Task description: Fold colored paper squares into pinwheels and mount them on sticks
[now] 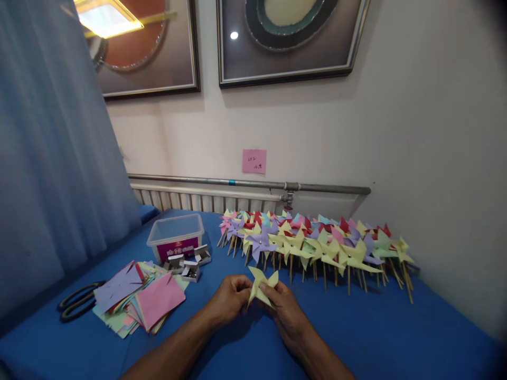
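Note:
A pale yellow paper pinwheel [257,284], its blades folded to the centre, is held just above the blue surface. My right hand [285,309] grips it with the thumb pressed on its middle and the fingers behind. From the left side, my left hand [231,298] has thumb and fingertips closed at the pinwheel's left blade. Whether those fingers also hold something small is hidden. No stick shows on this pinwheel. Beyond my hands stand rows of finished-looking pinwheels [293,244] on thin wooden sticks, in yellow, purple, red, pink, green and blue.
Left of my hands lies a pile of coloured paper squares [160,301] with cut corners, beside black-handled scissors [77,302]. Behind it are a clear plastic tub [176,227] and several small open boxes [190,272] holding tiny metal pieces. A pipe [328,188] and radiator run along the wall.

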`<state>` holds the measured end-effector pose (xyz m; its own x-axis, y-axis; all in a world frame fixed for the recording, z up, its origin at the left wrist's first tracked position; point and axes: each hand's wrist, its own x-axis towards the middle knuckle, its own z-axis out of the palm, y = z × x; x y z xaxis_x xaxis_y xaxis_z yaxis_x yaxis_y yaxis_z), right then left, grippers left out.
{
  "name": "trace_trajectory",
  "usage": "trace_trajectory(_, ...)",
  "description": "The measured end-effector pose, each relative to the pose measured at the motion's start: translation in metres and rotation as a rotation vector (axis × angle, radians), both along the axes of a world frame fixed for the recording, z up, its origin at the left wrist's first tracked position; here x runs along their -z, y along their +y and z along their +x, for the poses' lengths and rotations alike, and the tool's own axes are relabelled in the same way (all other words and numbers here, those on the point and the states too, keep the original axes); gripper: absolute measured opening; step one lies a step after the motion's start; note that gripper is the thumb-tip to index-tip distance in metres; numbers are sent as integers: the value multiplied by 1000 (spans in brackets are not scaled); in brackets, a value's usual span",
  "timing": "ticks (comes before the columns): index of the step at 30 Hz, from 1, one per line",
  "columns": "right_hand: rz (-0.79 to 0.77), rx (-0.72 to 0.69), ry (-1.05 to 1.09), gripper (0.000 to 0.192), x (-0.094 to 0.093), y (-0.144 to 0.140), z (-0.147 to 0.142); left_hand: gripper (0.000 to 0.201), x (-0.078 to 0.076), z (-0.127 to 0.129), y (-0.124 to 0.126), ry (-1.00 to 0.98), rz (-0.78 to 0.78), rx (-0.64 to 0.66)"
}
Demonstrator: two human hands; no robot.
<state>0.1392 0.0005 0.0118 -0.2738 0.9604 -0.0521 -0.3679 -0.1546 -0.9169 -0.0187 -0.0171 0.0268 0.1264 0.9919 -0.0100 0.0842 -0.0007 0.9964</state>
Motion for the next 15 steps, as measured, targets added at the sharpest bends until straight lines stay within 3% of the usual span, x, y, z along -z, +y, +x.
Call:
trace_trajectory(7, 32, 61, -58, 43, 11, 6, -6, 28, 1, 1, 1, -3, 8, -17)
trace_trajectory(15, -84, 30, 62, 42, -2, 4, 1, 21, 5, 2, 3, 96, -36, -64)
